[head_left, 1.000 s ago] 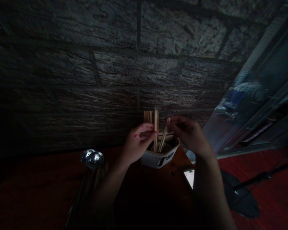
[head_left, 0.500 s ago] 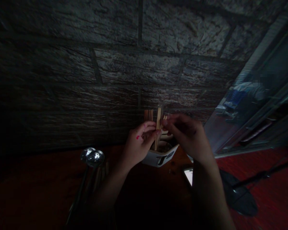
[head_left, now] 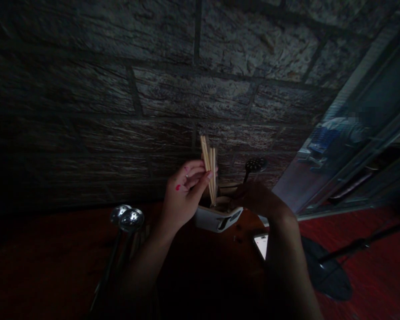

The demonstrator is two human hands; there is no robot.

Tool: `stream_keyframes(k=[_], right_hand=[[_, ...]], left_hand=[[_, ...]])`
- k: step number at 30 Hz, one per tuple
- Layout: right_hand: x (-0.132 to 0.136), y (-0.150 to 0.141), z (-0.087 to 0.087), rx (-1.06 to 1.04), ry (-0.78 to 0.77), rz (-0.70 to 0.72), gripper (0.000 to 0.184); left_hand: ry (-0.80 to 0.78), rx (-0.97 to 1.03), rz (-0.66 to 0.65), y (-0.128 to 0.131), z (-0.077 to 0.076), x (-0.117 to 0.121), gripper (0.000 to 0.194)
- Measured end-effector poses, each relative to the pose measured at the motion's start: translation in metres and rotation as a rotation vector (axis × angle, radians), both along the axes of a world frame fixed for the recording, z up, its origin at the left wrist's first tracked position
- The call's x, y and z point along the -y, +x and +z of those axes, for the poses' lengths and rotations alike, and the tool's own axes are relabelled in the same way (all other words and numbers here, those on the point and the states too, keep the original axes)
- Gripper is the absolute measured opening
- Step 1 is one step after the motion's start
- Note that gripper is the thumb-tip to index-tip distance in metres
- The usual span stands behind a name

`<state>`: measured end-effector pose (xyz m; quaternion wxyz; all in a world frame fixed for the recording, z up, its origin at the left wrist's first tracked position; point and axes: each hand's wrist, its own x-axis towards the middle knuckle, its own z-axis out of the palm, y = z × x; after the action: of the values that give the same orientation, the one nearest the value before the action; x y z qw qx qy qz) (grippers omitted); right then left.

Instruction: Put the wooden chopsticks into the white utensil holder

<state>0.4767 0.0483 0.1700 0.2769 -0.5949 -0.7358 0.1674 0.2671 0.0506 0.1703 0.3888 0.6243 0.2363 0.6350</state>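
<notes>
My left hand [head_left: 186,193] is closed around wrapped chopsticks [head_left: 208,169], two pale pairs in clear film, held upright over the near side of a white box [head_left: 208,221]. Just to the right, my right hand [head_left: 255,195] is lowered at the box's right side. Its fingers are lost in shadow, so I cannot see whether they grip anything. Behind that hand a dark slotted ladle [head_left: 256,164] sticks up with its perforated head on top; its lower handle is hidden.
Two shiny perforated ladles [head_left: 132,220] lie at the left of the dark reddish table [head_left: 70,235]. A lit phone [head_left: 261,245] lies at the right, partly behind my forearm. The stone wall [head_left: 153,98] rises behind the box. A round black base [head_left: 326,269] stands on the red floor.
My left hand has shifted left with the chopsticks. My right hand has left the chopsticks and moved down to the box's right side, and the dark ladle has come into view.
</notes>
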Motion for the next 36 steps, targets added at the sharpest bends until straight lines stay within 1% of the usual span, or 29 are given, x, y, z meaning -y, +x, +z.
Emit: stream_keyframes(k=[1, 3, 5, 7, 9, 13, 15, 18, 20, 22, 26, 30, 32, 36], right_hand=[[-0.002, -0.003, 0.001, 0.111, -0.099, 0.000, 0.014], [-0.003, -0.009, 0.005, 0.318, -0.223, 0.006, 0.019], [-0.002, -0.012, 0.009, 0.364, -0.222, -0.017, 0.020], [-0.002, -0.012, 0.011, 0.332, -0.245, -0.047, 0.019], [-0.001, -0.011, 0.011, 0.315, -0.250, -0.048, 0.019], [0.000, -0.009, 0.013, 0.367, -0.157, -0.036, 0.022], [0.000, -0.011, 0.014, 0.366, -0.142, -0.035, 0.021], [0.000, -0.013, 0.013, 0.350, -0.189, -0.054, 0.015], [-0.001, -0.014, 0.011, 0.344, -0.233, -0.079, 0.016], [-0.002, -0.014, 0.010, 0.353, -0.244, -0.073, 0.018], [-0.002, -0.013, 0.011, 0.380, -0.149, 0.000, 0.021], [-0.003, -0.014, 0.008, 0.339, -0.084, 0.013, 0.022], [-0.004, -0.014, 0.005, 0.290, -0.102, 0.023, 0.022], [-0.008, -0.015, -0.001, 0.211, -0.183, 0.030, 0.022]], left_hand=[[0.015, 0.007, -0.001, 0.000, 0.000, -0.001, 0.017], [0.043, 0.024, -0.002, -0.001, -0.001, -0.002, 0.017], [0.051, 0.036, -0.004, -0.001, -0.002, -0.003, 0.016], [0.048, 0.044, -0.012, -0.001, -0.002, -0.004, 0.016], [0.038, 0.053, -0.023, 0.000, -0.002, -0.005, 0.016], [0.028, 0.079, -0.048, 0.000, -0.003, -0.005, 0.017], [0.030, 0.081, -0.048, 0.000, -0.003, -0.005, 0.017], [0.033, 0.070, -0.041, -0.001, -0.002, -0.005, 0.017], [0.036, 0.070, -0.044, -0.001, -0.002, -0.005, 0.016], [0.038, 0.074, -0.050, 0.000, -0.002, -0.005, 0.016], [0.024, 0.071, -0.054, 0.000, -0.003, -0.006, 0.016], [0.010, 0.056, -0.060, 0.000, -0.004, -0.006, 0.016], [0.007, 0.051, -0.060, 0.000, -0.005, -0.006, 0.017], [-0.001, 0.048, -0.060, 0.001, -0.007, -0.007, 0.017]])
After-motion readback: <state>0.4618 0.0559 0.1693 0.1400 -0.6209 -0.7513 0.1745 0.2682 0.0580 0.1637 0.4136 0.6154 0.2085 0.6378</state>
